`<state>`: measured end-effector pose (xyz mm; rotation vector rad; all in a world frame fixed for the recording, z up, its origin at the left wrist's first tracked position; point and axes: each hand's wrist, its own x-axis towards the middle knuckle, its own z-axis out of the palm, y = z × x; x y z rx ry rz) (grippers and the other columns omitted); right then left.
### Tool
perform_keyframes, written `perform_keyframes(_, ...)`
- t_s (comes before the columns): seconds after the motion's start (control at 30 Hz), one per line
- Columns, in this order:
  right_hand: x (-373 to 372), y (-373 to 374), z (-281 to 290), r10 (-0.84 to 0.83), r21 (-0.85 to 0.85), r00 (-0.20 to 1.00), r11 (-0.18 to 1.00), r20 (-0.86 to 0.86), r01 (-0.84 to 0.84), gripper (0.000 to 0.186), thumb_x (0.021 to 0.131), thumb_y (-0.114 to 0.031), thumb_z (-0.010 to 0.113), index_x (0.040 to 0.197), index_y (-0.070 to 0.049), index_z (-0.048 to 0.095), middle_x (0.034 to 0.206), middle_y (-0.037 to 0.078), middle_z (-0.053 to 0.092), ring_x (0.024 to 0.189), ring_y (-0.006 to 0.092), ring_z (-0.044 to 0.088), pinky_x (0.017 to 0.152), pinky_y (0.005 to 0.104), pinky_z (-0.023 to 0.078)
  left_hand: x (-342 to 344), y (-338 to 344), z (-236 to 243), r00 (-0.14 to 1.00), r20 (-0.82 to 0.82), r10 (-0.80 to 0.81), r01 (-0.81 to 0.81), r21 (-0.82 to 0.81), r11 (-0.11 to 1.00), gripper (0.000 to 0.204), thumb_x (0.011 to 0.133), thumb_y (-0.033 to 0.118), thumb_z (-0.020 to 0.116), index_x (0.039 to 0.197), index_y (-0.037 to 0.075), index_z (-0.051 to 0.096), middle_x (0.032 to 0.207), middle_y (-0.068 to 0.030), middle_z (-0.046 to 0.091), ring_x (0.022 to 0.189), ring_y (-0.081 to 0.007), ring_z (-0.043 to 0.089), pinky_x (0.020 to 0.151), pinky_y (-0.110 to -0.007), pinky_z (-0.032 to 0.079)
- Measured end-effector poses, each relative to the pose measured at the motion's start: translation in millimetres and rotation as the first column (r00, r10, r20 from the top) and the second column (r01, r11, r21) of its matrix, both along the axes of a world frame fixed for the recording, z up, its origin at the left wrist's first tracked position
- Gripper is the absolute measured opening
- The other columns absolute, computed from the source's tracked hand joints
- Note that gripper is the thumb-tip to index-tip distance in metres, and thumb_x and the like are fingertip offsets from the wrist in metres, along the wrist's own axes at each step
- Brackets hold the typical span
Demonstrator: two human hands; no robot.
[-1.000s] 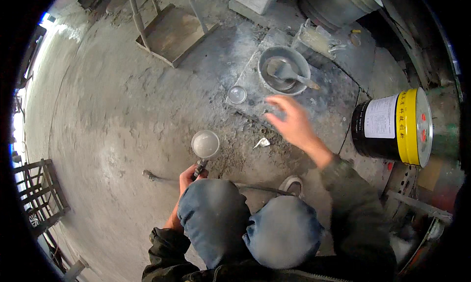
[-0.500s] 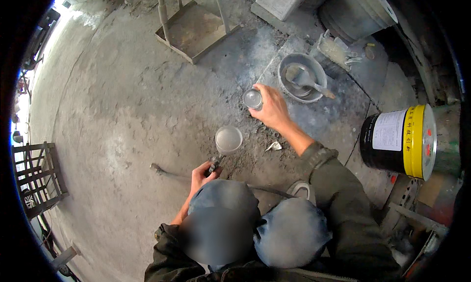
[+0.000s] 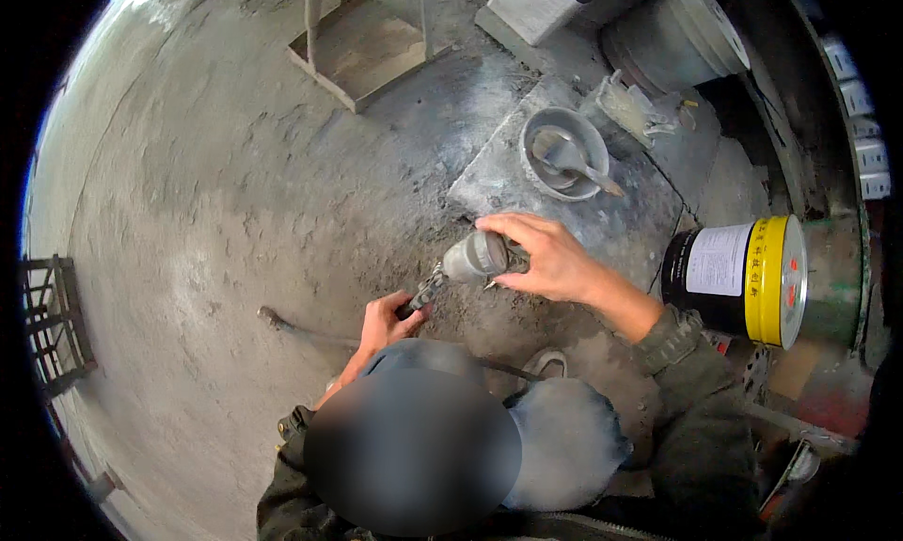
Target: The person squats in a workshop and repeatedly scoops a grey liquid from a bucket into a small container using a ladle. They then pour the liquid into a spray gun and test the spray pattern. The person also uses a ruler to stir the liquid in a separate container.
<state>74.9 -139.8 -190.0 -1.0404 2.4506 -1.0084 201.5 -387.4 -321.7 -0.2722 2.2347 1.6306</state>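
Head camera: your left fingers [image 3: 386,312] grasp the dark handle of a small spray gun [image 3: 428,294], which points up and to the right above the floor [image 3: 216,212], just beyond your knees. On its far end sits a greyish cup [image 3: 464,259], tilted with its mouth toward your right hand. Your right fingers [image 3: 513,227] curve round a lid [image 3: 495,253] at that mouth, thumb below and index finger above; you hide part of it, so whether it is seated cannot be told.

Close below, a hose [image 3: 315,332] runs along the floor and passes behind your knees, near your shoe [image 3: 546,363]. A blurred patch covers your left knee; your right knee [image 3: 567,442] shows beside it.

Beyond your right fingers lies a pale slab [image 3: 489,179] bearing a grey basin [image 3: 527,162], with a wide, flat tool [image 3: 590,174] in it, handle over the rim. Just past that stand a crusted container [image 3: 619,108] and a big drum [image 3: 673,38], with a whitish box-shaped can [image 3: 530,9] beside them. A black-and-yellow pail [image 3: 729,278] crowds your right forearm's side. Farther off, a tray-like frame [image 3: 353,91] with legs stands ahead, and a dark rack [image 3: 68,325] at far left.
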Motion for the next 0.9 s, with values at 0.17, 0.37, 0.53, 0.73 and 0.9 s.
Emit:
perform_keyframes(0.17,4.5,6.1,-1.3,0.174,0.148,0.976,0.977,-0.133,-0.154,0.060,0.067,-0.010,0.077,0.123,-0.005,0.057,0.128,0.011,0.057,0.109,0.0284,0.058,0.093,0.0368,0.048,-3.6,-6.7,8.0,0.992,-0.019,-0.124,0.121,-0.104,0.987,0.037,0.076,0.034,0.071,0.079,-0.002,0.063,0.058,-0.0155,0.053,0.053,-0.0265,0.051,0.055,-0.038,0.043)
perform_keyframes(0.37,11.8,8.3,3.3,0.228,0.253,0.961,0.950,-0.154,-0.184,0.066,0.066,-0.018,0.079,0.125,-0.003,0.055,0.132,0.011,0.054,0.108,0.0285,0.059,0.091,0.0366,0.049,-7.1,-6.6,8.8,0.985,0.020,-0.171,0.172,-0.087,0.981,0.040,0.075,0.039,0.070,0.080,-0.001,0.065,0.061,-0.0182,0.056,0.059,-0.0341,0.056,0.059,-0.041,0.045)
perform_keyframes(0.53,19.7,2.3,9.2,-0.107,0.453,0.993,0.884,-0.043,0.115,0.064,0.076,-0.035,0.074,0.126,-0.001,0.053,0.103,0.019,0.065,0.087,0.0354,0.065,0.076,0.0436,0.052,-6.4,-2.4,6.4,0.989,-0.026,-0.149,0.147,-0.072,0.987,0.041,0.075,0.039,0.070,0.079,-0.001,0.065,0.059,-0.0185,0.053,0.058,-0.0341,0.055,0.058,-0.041,0.045)
perform_keyframes(0.73,15.5,11.3,10.6,-0.022,0.337,1.000,0.941,0.004,0.019,0.060,0.083,-0.036,0.069,0.127,-0.001,0.049,0.095,0.022,0.066,0.085,0.0373,0.065,0.073,0.0444,0.052,-8.5,1.2,7.1,0.985,0.036,-0.167,0.169,-0.068,0.983,0.042,0.074,0.040,0.070,0.076,-0.001,0.062,0.058,-0.0182,0.052,0.055,-0.0328,0.054,0.056,-0.041,0.044)
perform_keyframes(0.9,19.2,15.0,9.9,-0.053,0.264,0.998,0.962,-0.045,0.063,0.056,0.082,-0.034,0.069,0.124,-0.002,0.050,0.107,0.021,0.064,0.091,0.0368,0.064,0.076,0.0431,0.052,-5.2,3.4,-4.3,0.976,0.053,-0.210,0.213,-0.076,0.974,0.042,0.074,0.040,0.071,0.075,0.000,0.061,0.057,-0.0173,0.052,0.053,-0.0306,0.052,0.055,-0.040,0.043)
